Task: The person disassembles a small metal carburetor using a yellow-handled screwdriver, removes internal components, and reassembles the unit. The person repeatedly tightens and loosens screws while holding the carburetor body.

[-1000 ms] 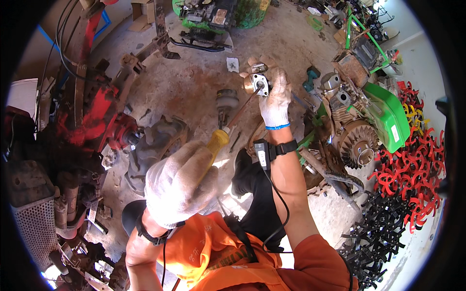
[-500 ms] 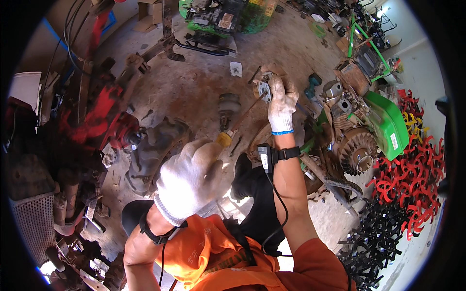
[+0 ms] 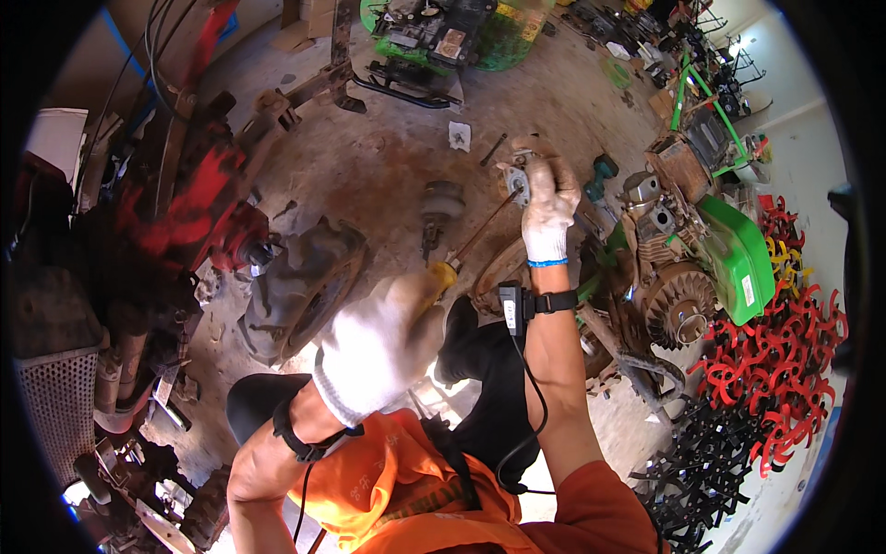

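Note:
My left hand (image 3: 377, 343), in a white work glove, is closed round the yellow handle (image 3: 445, 273) of a screwdriver. Its long thin shaft (image 3: 482, 229) slants up and to the right. The tip meets a small metal engine part (image 3: 518, 185) with a flat, pale flange; whether it sits in a screw is too small to tell. My right hand (image 3: 552, 205), in a soiled white glove with a blue cuff edge, grips that part from the right. The glove hides much of the part.
An engine (image 3: 660, 249) with a finned flywheel and green tank (image 3: 729, 254) stands to the right. Red curved blades (image 3: 780, 355) and black pieces (image 3: 701, 462) lie beyond. A dark casing (image 3: 300, 291) and a round-topped metal part (image 3: 443, 203) rest on the floor; red machinery (image 3: 185, 217) is left.
The whole view has shifted slightly, with the surroundings now a little further right. Both hands keep their grips, and the screwdriver still points at the metal part.

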A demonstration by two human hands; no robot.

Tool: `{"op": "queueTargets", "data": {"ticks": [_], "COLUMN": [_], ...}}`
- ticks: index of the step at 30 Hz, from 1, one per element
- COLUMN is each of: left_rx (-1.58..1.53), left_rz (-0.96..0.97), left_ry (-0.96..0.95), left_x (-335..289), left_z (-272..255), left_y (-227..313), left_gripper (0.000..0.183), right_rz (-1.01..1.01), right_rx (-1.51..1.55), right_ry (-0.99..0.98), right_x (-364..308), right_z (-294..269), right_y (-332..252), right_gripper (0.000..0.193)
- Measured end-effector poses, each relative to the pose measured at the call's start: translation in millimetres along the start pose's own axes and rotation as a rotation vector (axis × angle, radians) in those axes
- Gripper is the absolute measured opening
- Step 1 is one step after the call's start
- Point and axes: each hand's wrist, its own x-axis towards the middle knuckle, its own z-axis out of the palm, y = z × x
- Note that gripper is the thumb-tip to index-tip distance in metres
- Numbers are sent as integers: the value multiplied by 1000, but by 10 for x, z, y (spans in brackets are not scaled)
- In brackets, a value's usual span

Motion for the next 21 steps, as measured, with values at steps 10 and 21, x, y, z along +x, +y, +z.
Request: {"op": "queueTargets", "data": {"ticks": [10, 21], "left_rx": [-1002, -118], "left_rz": [-813, -117], "left_ry": [-210, 152], "left_x": [215, 278], "left_z": [-297, -364], "left_y": [-208, -235], "left_gripper": [49, 43], "right_rz": [42, 39], "right_rx": [-132, -31], "right_ry": [125, 176], "right_x": [-32, -23], "right_z": [-57, -159], "right_y": [43, 257], "right_gripper": [23, 33]}}
